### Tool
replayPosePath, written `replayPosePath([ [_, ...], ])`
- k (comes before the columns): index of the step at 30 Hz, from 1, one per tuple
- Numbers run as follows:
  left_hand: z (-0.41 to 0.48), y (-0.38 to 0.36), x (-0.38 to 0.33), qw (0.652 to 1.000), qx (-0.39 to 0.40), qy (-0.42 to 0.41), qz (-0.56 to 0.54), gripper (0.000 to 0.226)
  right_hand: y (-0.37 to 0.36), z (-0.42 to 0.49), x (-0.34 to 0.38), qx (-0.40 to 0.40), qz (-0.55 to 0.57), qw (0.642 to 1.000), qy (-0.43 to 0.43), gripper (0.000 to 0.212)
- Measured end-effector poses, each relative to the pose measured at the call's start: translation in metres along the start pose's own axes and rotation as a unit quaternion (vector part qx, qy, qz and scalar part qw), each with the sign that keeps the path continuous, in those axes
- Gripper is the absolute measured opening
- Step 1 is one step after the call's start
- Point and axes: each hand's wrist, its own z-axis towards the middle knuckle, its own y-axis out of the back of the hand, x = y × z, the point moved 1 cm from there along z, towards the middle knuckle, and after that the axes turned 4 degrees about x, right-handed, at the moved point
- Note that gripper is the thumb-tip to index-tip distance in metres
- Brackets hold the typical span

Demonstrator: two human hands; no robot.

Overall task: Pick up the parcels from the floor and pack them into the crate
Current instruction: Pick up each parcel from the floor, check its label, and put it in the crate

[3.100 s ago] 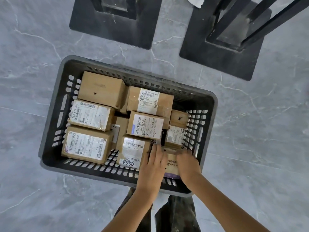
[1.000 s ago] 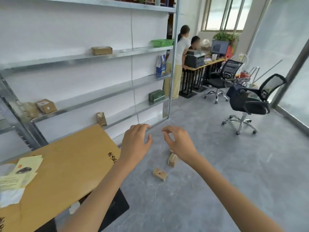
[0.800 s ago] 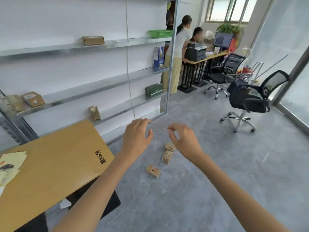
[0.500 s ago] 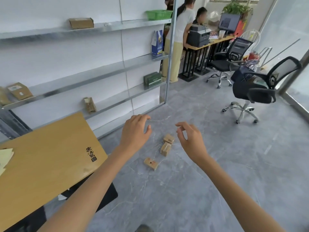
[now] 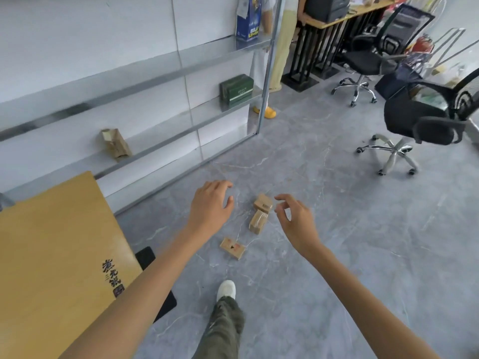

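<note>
Two bare hands are held out ahead of the body, apart from each other, and nothing is gripped in either. The left hand is seen from the back, its fingers loosely bent and slightly spread. The right hand is turned thumb side up, its fingers relaxed in a loose curl and the thumb brought near the forefinger. Three small brown cardboard parcels are seen on the grey marbled floor tiles, framed by the gap between the hands. The farthest parcel is seen just left of the right fingertips. The middle parcel lies just beside it, on the side nearer the person; whether they touch cannot be told. The nearest parcel lies apart from both, below the left wrist. A white shoe and an olive trouser leg are seen on the floor between the forearms. To the left of the left arm, a light wooden table top printed with black characters is seen. Beyond the left hand, grey metal shelving is fixed along a white wall. On it, a crumpled brown paper package, a dark green box and a blue bag are kept. Well beyond the right hand, two black office chairs are stood.
</note>
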Motion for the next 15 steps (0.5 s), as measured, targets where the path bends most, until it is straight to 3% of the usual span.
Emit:
replayPosePath([
  [9,0.094,-0.087,0.098,0.995,0.086,0.040,-0.012,0.023,-0.094,0.108,-0.079,0.088,0.035,0.982,-0.163,0.018],
  [15,0.120,-0.265,0.200,0.980,0.153,0.125,-0.033,0.029,-0.237,0.162,-0.222,0.156,0.076,0.945,-0.277,0.013],
])
